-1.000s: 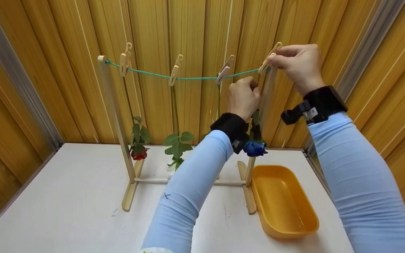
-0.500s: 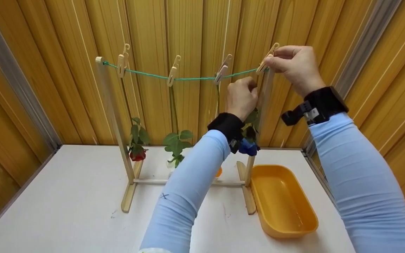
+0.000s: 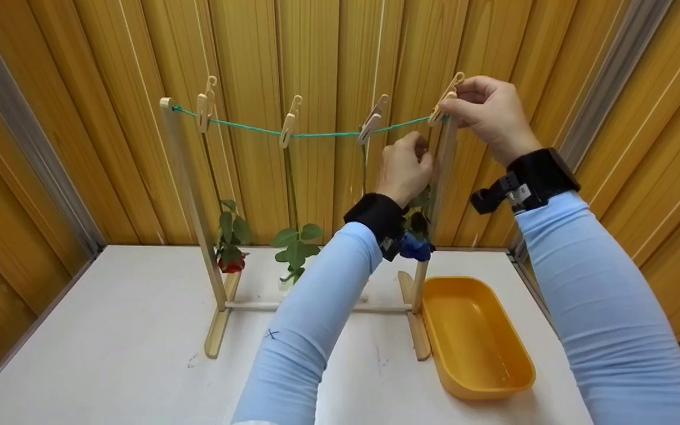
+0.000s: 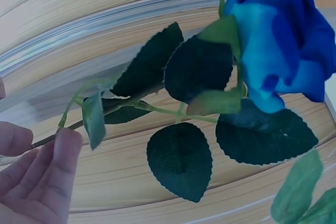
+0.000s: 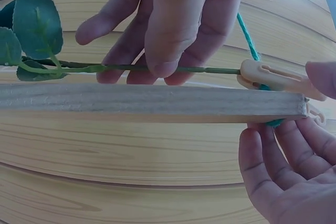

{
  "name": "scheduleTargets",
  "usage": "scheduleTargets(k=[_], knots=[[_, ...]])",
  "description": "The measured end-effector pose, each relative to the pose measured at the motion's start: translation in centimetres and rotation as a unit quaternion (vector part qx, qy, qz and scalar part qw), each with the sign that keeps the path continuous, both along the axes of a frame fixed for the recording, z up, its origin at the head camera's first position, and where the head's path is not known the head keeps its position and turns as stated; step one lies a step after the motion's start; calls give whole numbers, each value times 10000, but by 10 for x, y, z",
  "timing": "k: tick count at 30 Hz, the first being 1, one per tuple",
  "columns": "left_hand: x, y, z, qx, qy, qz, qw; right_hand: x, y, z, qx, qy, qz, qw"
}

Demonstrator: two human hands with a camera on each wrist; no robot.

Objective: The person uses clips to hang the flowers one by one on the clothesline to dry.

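Note:
My left hand (image 3: 405, 168) pinches the stem of a blue rose (image 3: 415, 247), which hangs bloom down beside the right post. In the left wrist view, thumb and fingers hold the stem (image 4: 47, 140) above its dark leaves (image 4: 179, 162). At the right end of the green cord (image 3: 328, 134), my right hand (image 3: 496, 115) grips a wooden clothespin (image 3: 436, 116) between thumb and fingers. The right wrist view has the stem's end right at the nose of this clothespin (image 5: 281, 80), close to the cord's knot on the post (image 5: 157, 100).
More clothespins (image 3: 287, 130) along the cord hold a red rose (image 3: 232, 264) and other flower stems upside down. My left sleeve (image 3: 316, 319) covers part of the wooden rack's crossbar (image 3: 254, 306). A yellow basin (image 3: 476, 336) stands beside the rack's right foot (image 3: 418, 336).
The blue rose has swung slightly left, towards my left wrist. Both hands keep their hold and have barely moved; the whole head view has shifted a little.

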State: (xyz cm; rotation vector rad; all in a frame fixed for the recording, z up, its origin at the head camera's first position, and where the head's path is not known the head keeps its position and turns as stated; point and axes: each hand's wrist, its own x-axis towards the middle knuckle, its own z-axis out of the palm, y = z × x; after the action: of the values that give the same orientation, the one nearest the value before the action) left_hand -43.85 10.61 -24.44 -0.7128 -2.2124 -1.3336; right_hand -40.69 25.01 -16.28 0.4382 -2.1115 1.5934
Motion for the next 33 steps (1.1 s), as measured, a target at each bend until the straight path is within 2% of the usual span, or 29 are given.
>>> scheduleTargets(k=[2, 5, 9, 13, 17, 21, 24, 26, 29, 33], knots=[[2, -5, -1, -65, -172, -4, 9998, -1, -3, -1, 181, 28, -74, 9998], [7, -15, -2, -194, -414, -42, 9989, 2, -5, -3, 713, 315, -441, 9960], [17, -36, 0, -439, -531, -215, 9974, 10, -8, -13, 1360, 907, -1162, 9797], [29, -60, 1, -768, -497, -432, 9949, 22, -10, -37, 1637, 1257, -1465, 9674], [40, -85, -3, -1154, -271, -474, 9918, 31, -6, -68, 1735, 1678, -1533, 9583], [49, -109, -9, -1468, 76, -291, 9887, 37, 3, -96, 1909, 2257, -1730, 9395], [55, -125, -18, -1675, 333, -21, 9853, 43, 9, -114, 2133, 2445, -1878, 9271], [58, -135, -27, -1811, 517, 200, 9819, 48, 12, -126, 2261, 2453, -1894, 9235], [61, -147, -43, -2018, 857, 563, 9740, 55, 14, -143, 2375, 2357, -1886, 9233], [66, -159, -67, -2161, 1423, 969, 9611, 62, 16, -165, 2452, 2317, -1917, 9216]])
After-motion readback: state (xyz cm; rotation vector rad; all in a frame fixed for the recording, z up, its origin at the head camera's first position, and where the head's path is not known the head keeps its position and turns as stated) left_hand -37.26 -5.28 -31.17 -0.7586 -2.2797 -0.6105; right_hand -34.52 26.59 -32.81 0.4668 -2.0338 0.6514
